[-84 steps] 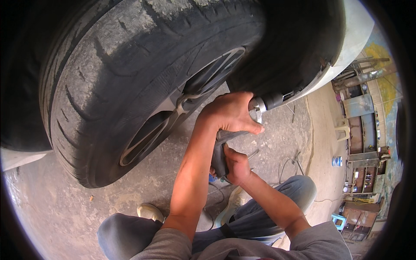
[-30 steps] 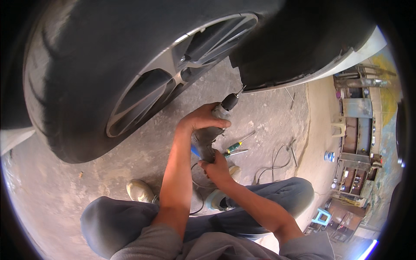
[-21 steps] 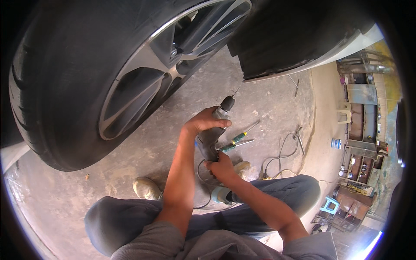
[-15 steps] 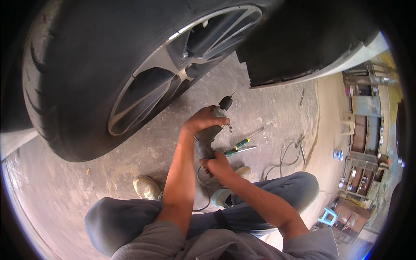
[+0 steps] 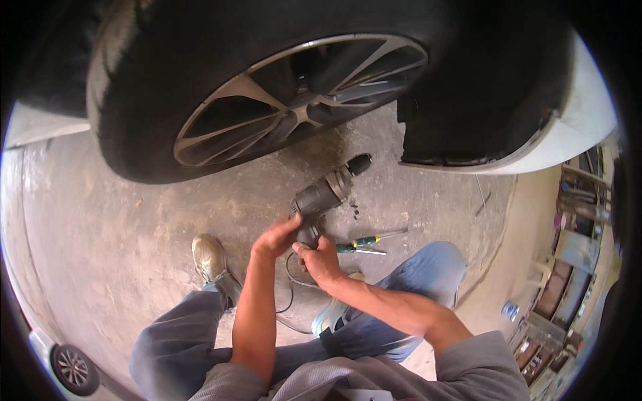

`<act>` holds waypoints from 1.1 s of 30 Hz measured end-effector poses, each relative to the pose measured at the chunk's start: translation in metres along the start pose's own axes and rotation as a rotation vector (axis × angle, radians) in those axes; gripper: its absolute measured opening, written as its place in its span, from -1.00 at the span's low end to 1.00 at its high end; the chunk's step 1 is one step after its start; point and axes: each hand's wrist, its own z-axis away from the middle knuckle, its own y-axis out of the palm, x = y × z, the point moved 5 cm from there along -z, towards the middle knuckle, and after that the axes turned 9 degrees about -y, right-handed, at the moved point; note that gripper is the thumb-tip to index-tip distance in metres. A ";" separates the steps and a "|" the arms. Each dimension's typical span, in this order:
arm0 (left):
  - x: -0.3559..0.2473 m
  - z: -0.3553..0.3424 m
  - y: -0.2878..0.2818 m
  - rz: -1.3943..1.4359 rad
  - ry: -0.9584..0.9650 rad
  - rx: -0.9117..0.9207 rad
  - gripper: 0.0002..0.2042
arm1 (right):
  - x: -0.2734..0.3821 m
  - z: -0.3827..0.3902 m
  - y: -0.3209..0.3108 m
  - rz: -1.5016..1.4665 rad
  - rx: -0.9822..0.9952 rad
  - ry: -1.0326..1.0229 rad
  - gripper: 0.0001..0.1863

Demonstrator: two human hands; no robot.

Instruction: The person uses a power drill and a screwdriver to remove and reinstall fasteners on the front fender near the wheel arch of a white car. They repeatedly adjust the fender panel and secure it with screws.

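A stained concrete floor (image 5: 167, 207) is flanked by shelving (image 5: 578, 250) at right. Two green-handled screwdrivers (image 5: 364, 241) are seen right of one dark-grey, black-chucked electric drill (image 5: 322, 198), held nearer than the wheel (image 5: 297, 115). Its handle is gripped by the right hand (image 5: 322, 259); its rear is touched by the left hand (image 5: 276, 236), whose closure cannot be told

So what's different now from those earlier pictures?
The drill has come back leftward, away from the dark wheel-arch lining. The left grip has let go of the drill's front and moved to its rear. The right grip stays on the handle.
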 end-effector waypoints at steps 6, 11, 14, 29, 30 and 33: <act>0.032 0.029 0.061 0.137 0.046 -0.042 -0.46 | 0.000 0.022 -0.013 -0.189 0.168 0.093 -0.82; 0.052 0.048 0.023 0.054 0.117 -0.294 -0.47 | 0.016 0.029 -0.001 -0.374 0.490 0.115 -0.83; 0.037 0.062 0.047 0.116 0.091 -0.396 -0.51 | 0.019 0.031 0.003 -0.321 0.595 0.161 -0.78; -0.044 0.072 0.045 -0.210 0.063 -0.584 -0.70 | 0.183 0.046 -0.131 1.581 0.583 -1.291 -0.80; -0.051 0.065 0.037 -0.267 0.072 -0.582 -0.70 | 0.205 0.049 -0.141 1.703 0.517 -1.402 -0.84; -0.049 0.029 0.009 -0.165 0.264 -0.376 -0.71 | 0.269 0.070 -0.147 2.005 0.240 -1.853 -0.82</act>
